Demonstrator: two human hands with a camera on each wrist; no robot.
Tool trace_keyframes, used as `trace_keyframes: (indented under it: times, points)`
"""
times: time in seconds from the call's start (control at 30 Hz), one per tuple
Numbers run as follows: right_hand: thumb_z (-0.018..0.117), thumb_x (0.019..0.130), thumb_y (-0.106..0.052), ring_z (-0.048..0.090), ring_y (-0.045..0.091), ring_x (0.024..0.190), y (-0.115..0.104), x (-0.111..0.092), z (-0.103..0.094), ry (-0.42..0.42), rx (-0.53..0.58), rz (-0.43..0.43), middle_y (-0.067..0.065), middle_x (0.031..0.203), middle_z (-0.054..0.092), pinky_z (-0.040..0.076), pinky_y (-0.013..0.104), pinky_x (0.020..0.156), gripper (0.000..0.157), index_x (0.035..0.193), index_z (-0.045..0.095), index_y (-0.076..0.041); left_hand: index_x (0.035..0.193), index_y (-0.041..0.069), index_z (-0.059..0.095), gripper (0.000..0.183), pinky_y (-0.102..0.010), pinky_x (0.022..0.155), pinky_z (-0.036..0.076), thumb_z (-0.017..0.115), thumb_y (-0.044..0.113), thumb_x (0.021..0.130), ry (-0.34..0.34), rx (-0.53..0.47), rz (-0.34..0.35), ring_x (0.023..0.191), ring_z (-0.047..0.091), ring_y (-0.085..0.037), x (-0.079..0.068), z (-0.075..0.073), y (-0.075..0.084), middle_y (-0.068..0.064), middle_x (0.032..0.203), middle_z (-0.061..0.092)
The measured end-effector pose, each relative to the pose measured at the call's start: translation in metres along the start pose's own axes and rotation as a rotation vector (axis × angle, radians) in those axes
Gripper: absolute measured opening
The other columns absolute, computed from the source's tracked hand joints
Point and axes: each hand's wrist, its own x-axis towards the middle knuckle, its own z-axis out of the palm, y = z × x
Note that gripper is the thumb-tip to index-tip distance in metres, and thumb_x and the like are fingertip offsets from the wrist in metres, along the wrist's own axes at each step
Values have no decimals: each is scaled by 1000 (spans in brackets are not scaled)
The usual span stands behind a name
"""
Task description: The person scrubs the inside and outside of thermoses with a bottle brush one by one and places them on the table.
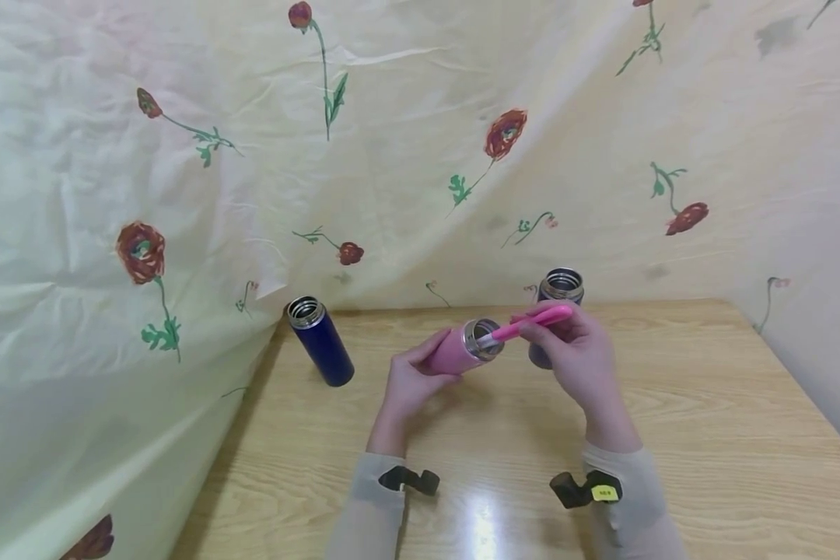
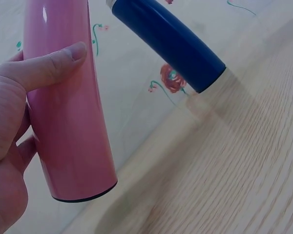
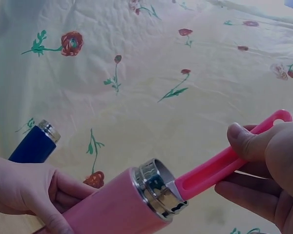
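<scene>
My left hand [image 1: 413, 381] grips a pink metal bottle [image 1: 455, 351] around its body, thumb across the front in the left wrist view. The bottle is tilted, its uncapped steel mouth [image 3: 160, 190] toward the right hand. Between thumb and fingers, my right hand [image 1: 579, 354] pinches a pink-handled brush [image 3: 219, 168] with a hole at the handle's end. The brush's pale end goes into the bottle's mouth, and its tip is hidden inside.
A dark blue bottle [image 1: 325, 350] without a cap stands at the left of the wooden table [image 1: 707, 389]. Another dark, uncapped bottle [image 1: 561, 286] stands behind the right hand, partly covered by it. A flowered cloth [image 1: 406, 155] hangs along the table's back and left.
</scene>
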Motion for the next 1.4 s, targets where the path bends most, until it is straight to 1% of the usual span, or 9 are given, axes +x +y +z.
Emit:
trace_keyframes:
  times: [0.2,0.33,0.47,0.6,0.7,0.83,1.13,1.2,1.4]
  points:
    - [81,95,-2,75,11,89,-5,-2,-4,34,-24,-54,-6,105,82,59,21,73,19,113,74,0,142,24,72,78,-38,120,43,94,-6,73,-12,-39,8,139,59,-21,1,1,0,4,142,69]
    - [80,95,-1,76,10,90,-9,-6,-6,59,-25,-47,-8,105,81,59,19,73,20,113,75,1,141,21,72,77,-39,120,43,93,-8,73,-7,-41,8,141,58,-23,1,1,0,2,143,69]
    - [78,95,4,76,10,90,-15,-9,-9,112,13,-35,-5,104,82,56,17,68,19,113,73,5,141,21,73,78,-38,120,42,92,-9,72,14,-33,-4,141,57,-23,1,0,-2,2,144,68]
    - [77,95,6,78,12,91,-18,-10,-13,145,67,-47,2,104,82,58,17,74,16,111,73,8,141,23,73,79,-38,121,41,91,-11,72,32,-36,-9,142,56,-22,1,-1,-3,4,145,67]
    - [78,94,5,78,15,89,-19,-11,-16,167,102,-46,4,102,82,61,19,78,17,110,73,8,141,21,72,78,-38,121,41,90,-11,72,22,-36,10,142,57,-23,1,-1,-3,3,145,67]
    - [80,92,7,78,14,84,-23,-13,-19,212,143,-64,4,99,82,61,18,76,21,111,72,13,141,17,72,78,-37,120,42,90,-13,71,-1,-51,33,141,58,-24,1,0,-4,1,145,68]
    - [72,82,30,80,22,84,-32,-20,-17,295,416,-299,20,96,80,64,31,77,26,107,65,29,141,17,72,78,-37,118,44,90,-14,71,-10,-51,53,140,58,-24,1,2,-3,0,145,67]
    - [70,80,34,80,25,83,-36,-22,-16,321,475,-335,24,95,79,64,33,75,27,106,63,31,141,16,72,78,-38,119,44,90,-13,71,-6,-45,67,140,58,-25,1,2,-3,-1,145,67]
    - [69,78,37,80,29,79,-51,-27,-16,413,541,-381,28,89,77,65,35,71,26,102,60,35,138,12,73,76,-38,121,42,92,-14,69,29,4,136,137,61,-24,3,1,-5,-1,141,70]
